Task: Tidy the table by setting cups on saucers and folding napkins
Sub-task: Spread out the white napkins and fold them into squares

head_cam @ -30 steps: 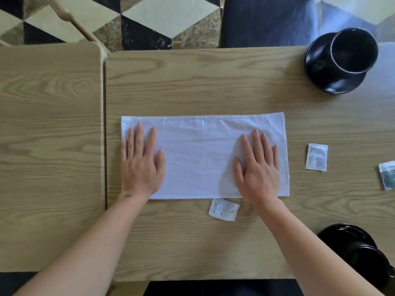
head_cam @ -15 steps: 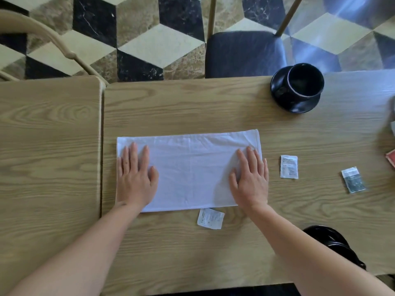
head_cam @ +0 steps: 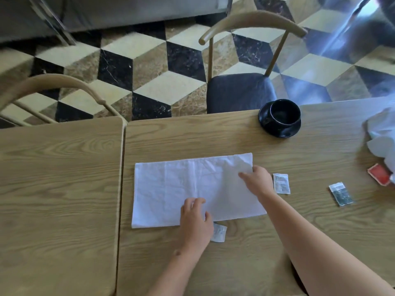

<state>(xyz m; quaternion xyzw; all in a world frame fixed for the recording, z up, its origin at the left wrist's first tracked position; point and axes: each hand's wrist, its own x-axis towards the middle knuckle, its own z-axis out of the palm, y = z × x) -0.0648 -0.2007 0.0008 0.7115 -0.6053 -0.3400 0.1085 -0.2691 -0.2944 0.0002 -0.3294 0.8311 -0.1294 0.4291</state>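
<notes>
Left hand (head_cam: pixel 195 221) rests on near edge of white napkin (head_cam: pixel 192 189), fingers curled – grip unclear. Right hand (head_cam: pixel 257 181) pinches napkin's right edge. Napkin lies flat mid-table (head_cam: pixel 235 142). Black cup (head_cam: pixel 283 113) sits on saucer (head_cam: pixel 277 130) – far edge. Sachet (head_cam: pixel 281 183) just beside right hand.

Hands (head_cam: pixel 226 201) on white napkin (head_cam: pixel 171 189)

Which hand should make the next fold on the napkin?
Right hand: it already grips the napkin at its right edge. Left hand sits mid-napkin at the near edge, suited to anchoring.
</notes>
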